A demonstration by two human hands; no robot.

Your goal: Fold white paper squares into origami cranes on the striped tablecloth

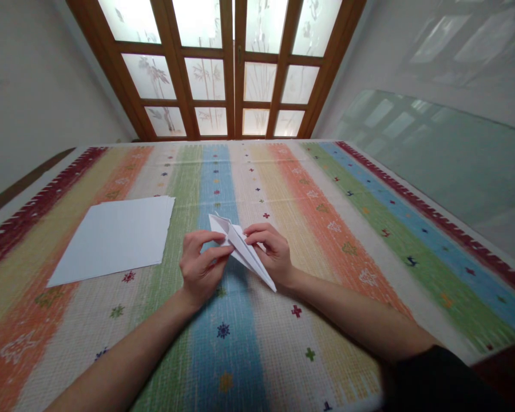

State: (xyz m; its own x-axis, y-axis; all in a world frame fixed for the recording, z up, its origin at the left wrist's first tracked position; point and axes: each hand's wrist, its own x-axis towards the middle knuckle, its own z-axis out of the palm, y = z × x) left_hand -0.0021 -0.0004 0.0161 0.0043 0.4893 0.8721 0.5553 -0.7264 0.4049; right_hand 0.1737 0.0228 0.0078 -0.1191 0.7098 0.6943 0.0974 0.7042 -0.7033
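Between my two hands is a folded paper (249, 256), white and narrow, with a long pointed end slanting down to the right and layered folds standing up at its far end. My left hand (203, 260) pinches its left side between thumb and fingers. On the other side, my right hand (269, 249) grips the paper's right edge near the middle, thumb and forefinger closed on it. The paper is held just over the blue stripe of the tablecloth; whether it touches the cloth I cannot tell. Some of the folds are hidden behind my fingers.
A stack of white paper sheets (115, 240) lies to the left of my hands. The striped tablecloth (223, 355) covers the table. Beyond the far edge stand wooden doors (233, 86) with frosted panes, and a glass panel (446, 154) leans at the right wall.
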